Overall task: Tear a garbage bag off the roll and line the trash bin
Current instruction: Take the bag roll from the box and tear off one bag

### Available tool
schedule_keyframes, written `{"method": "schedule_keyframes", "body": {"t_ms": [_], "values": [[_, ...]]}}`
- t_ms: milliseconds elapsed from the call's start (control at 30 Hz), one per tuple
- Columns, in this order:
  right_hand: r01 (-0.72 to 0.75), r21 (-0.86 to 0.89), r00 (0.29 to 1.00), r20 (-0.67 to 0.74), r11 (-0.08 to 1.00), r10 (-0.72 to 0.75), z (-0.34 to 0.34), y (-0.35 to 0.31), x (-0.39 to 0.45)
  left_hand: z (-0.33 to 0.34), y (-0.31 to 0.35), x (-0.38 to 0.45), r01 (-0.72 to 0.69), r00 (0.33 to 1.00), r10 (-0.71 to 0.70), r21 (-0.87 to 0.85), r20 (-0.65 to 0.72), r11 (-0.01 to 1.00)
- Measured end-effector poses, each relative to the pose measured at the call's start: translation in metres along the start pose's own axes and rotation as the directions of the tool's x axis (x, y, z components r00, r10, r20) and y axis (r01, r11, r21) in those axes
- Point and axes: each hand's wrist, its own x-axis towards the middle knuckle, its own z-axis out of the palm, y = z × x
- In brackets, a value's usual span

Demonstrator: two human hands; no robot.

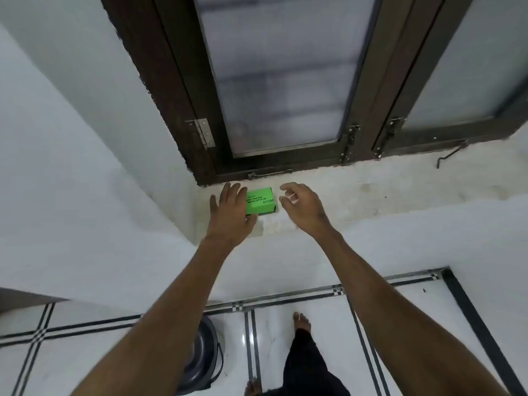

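While you stand barefoot on the white tiled floor, your foot points toward the wall and a dark grey trash bin sits low beside your left forearm, partly hidden by it. No liner shows in the part of the bin you can see.

Further out, both your arms reach up to the pale window sill. Your left hand lies with fingers straight and spread over the near left end of a bright green box, covering that end; whether your palm presses on it or only hovers cannot be told. Your right hand is just to the right of the box, not touching it, fingers loosely curved and apart, holding nothing.

That green box, with dark print on top, rests flat on the sill between your two hands, close to the corner where the side wall meets it.

Beyond your fingertips stands the dark brown window frame with frosted glass, a metal hinge and bolts at its foot.
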Motion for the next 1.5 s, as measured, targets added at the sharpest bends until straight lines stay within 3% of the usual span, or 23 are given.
{"method": "schedule_keyframes", "body": {"t_ms": [67, 133, 300, 467, 667, 867, 1033, 1100, 1200, 1267, 1367, 1500], "values": [[-0.115, 0.113, 0.985, 0.138, 0.987, 0.099, -0.003, 0.002, 0.017, 0.004, 0.003, 0.003, 0.118, 0.992, -0.116, -0.054, 0.043, 0.992], [-0.195, 0.161, 0.954, 0.261, 0.968, 0.149, -0.005, 0.004, 0.029, 0.013, 0.005, 0.003, 0.157, 0.987, -0.16, -0.118, -0.017, 0.98], [-0.184, 0.144, 0.903, 0.415, 0.972, 0.109, -0.007, 0.014, 0.047, 0.013, 0.007, 0.009, 0.162, 0.978, -0.189, -0.243, -0.093, 0.956], [-0.208, 0.214, 0.883, 0.462, 0.954, 0.088, -0.002, 0.022, 0.049, 0.015, 0.008, 0.006, 0.136, 0.973, -0.184, -0.297, -0.139, 0.945], [-0.054, 0.096, 0.869, 0.495, 0.994, -0.001, -0.006, 0.018, 0.042, 0.016, -0.006, 0.001, 0.043, 0.986, -0.093, -0.328, -0.137, 0.944], [0.036, -0.12, 0.975, 0.224, 0.992, -0.009, -0.001, 0.015, 0.032, 0.014, -0.009, 0.006, -0.009, 0.99, -0.038, -0.322, -0.138, 0.947], [-0.14, 0.058, 0.972, -0.182, 0.989, 0.148, 0.003, 0.027, 0.017, 0.011, -0.011, 0.008, -0.037, 0.995, 0.004, -0.338, -0.099, 0.94], [-0.19, 0.119, 0.947, -0.239, 0.974, 0.214, 0.001, 0.026, 0.011, 0.006, -0.008, 0.013, -0.053, 0.993, 0.014, -0.328, -0.118, 0.943], [-0.347, 0.434, 0.934, 0.08, 0.832, 0.348, -0.001, 0.021, 0.005, -0.002, 0.004, 0.017, -0.082, 0.989, 0.045, -0.265, -0.144, 0.961], [-0.402, 0.516, 0.915, 0.234, 0.756, 0.328, -0.005, 0.022, 0.003, -0.004, 0.012, 0.02, -0.082, 0.987, 0.048, -0.22, -0.155, 0.972], [-0.379, 0.569, 0.921, 0.309, 0.73, 0.238, -0.022, 0.036, 0.006, -0.007, 0.027, 0.026, -0.056, 0.987, 0.026, -0.184, -0.159, 0.981], [-0.372, 0.512, 0.914, 0.345, 0.774, 0.212, -0.044, 0.05, 0.014, -0.009, 0.049, 0.029, -0.057, 0.992, 0.04, -0.139, -0.121, 0.989]]}}
